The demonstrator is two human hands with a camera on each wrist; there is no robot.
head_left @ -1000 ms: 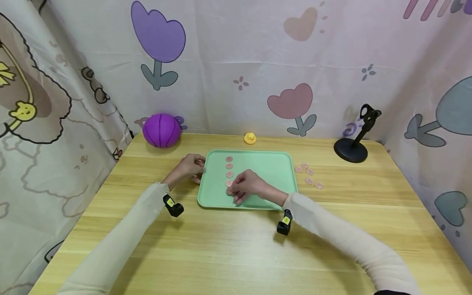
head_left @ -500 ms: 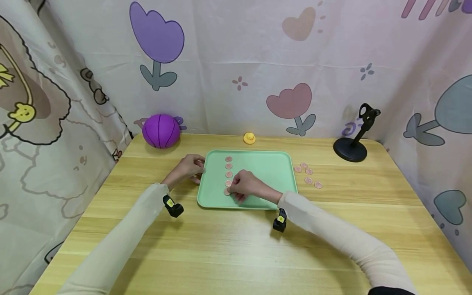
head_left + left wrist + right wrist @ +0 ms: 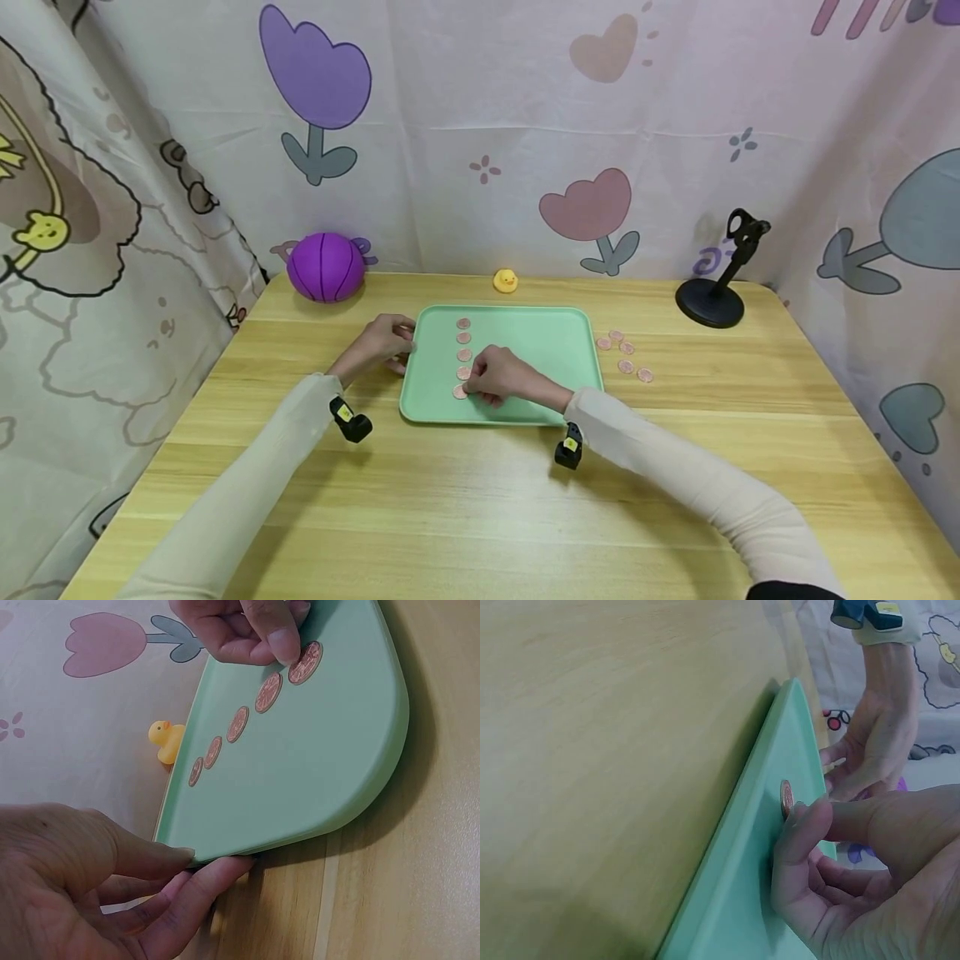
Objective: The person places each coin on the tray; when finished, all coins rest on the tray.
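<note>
Coin [image 3: 307, 664] touches pinching right hand [image 3: 501, 373]; left hand [image 3: 381, 340] pinches tray [image 3: 542, 343].

The head view looks forward and down over the pale wooden desk [image 3: 480, 517]; nearer wrist views share the mint-green rectangular tray [image 3: 300, 769].

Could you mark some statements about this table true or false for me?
1. A row of five coins lies on the tray. True.
2. The left hand rests on the ball. False: the left hand grips the tray's edge.
3. The duck is beyond the tray. True.
4. The loose coins lie left of the tray. False: the loose coins lie right of it.
5. The right hand touches the row's nearest coin. True.
</note>
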